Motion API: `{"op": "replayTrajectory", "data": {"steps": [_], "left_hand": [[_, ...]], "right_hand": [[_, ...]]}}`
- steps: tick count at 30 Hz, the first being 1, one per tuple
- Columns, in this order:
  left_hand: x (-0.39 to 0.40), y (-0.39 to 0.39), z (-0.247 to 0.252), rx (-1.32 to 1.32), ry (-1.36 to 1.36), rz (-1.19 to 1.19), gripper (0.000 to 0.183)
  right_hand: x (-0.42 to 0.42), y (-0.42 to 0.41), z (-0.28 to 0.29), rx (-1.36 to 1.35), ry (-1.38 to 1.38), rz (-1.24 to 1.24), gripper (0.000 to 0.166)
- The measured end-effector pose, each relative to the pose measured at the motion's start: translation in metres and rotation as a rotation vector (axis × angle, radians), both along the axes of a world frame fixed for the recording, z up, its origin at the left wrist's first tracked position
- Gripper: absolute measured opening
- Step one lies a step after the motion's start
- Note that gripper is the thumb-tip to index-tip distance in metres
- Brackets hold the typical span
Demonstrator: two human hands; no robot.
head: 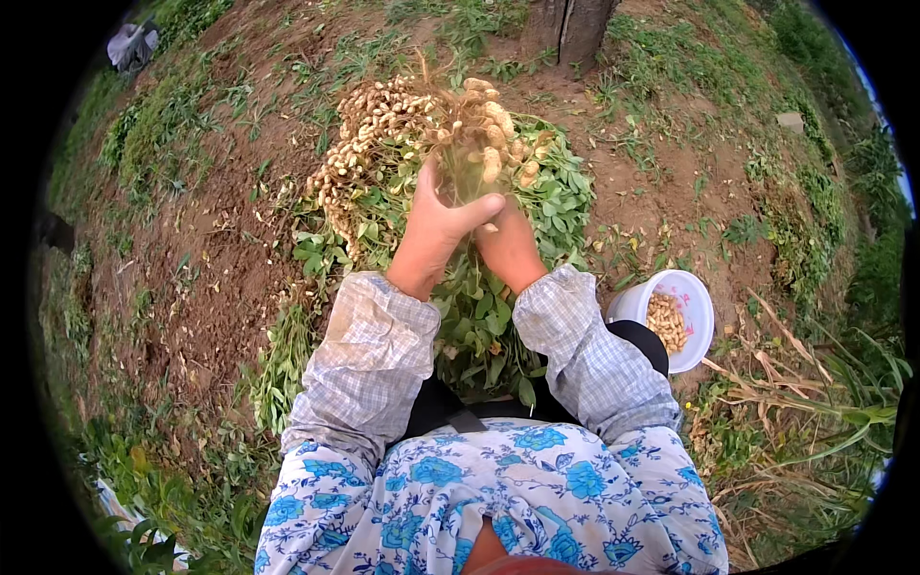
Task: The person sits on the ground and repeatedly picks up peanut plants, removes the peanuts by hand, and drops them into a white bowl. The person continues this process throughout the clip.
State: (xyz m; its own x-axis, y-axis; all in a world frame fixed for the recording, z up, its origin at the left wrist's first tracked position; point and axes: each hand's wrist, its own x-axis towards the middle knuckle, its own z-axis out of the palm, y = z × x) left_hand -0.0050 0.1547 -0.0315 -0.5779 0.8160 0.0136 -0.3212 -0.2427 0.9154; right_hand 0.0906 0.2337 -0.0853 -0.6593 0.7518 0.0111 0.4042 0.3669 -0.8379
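A peanut plant (492, 316) is held up between both hands, its roots and pale pods at the top, its green leaves hanging down towards the lap. My left hand (442, 226) grips the stems just under the pods, with the thumb across them. Against the other side of the same stems my right hand (507, 241) is closed, its fingertips partly hidden. Behind the hands lies a heap of pulled peanut plants (377, 118) with many pods still on their roots. A white plastic bucket (698, 316), tilted beside my right knee, has loose peanut pods (666, 323) in it.
A tree trunk (571, 29) rises from the bare soil beyond the heap. More cut greenery (284, 370) lies by my left forearm. Dry stalks (783, 381) spread below the bucket. A pale block (790, 122) sits far right, and a grey bag (132, 47) far left.
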Motion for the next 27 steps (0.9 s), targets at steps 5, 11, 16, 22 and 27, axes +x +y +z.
{"op": "replayTrajectory", "data": {"steps": [5, 11, 16, 22, 27], "left_hand": [[-0.012, 0.006, -0.024, -0.052, -0.163, -0.082, 0.090], [-0.029, 0.009, -0.035, -0.270, 0.135, 0.248, 0.078], [-0.017, 0.014, -0.028, -0.718, 0.766, 0.372, 0.075], [-0.007, 0.004, -0.006, -0.496, 0.959, 0.452, 0.064], [-0.032, 0.009, -0.034, -0.513, 1.103, 0.677, 0.052]], "right_hand": [[0.010, -0.026, 0.019, 0.249, -0.028, 0.200, 0.045], [0.024, -0.009, 0.044, 0.182, -0.118, 0.277, 0.044], [0.032, 0.004, 0.029, 0.032, -0.019, 0.275, 0.030], [0.026, -0.017, 0.045, -0.504, 0.012, 0.333, 0.022], [0.043, -0.068, 0.086, -0.885, 0.043, 0.594, 0.025]]}}
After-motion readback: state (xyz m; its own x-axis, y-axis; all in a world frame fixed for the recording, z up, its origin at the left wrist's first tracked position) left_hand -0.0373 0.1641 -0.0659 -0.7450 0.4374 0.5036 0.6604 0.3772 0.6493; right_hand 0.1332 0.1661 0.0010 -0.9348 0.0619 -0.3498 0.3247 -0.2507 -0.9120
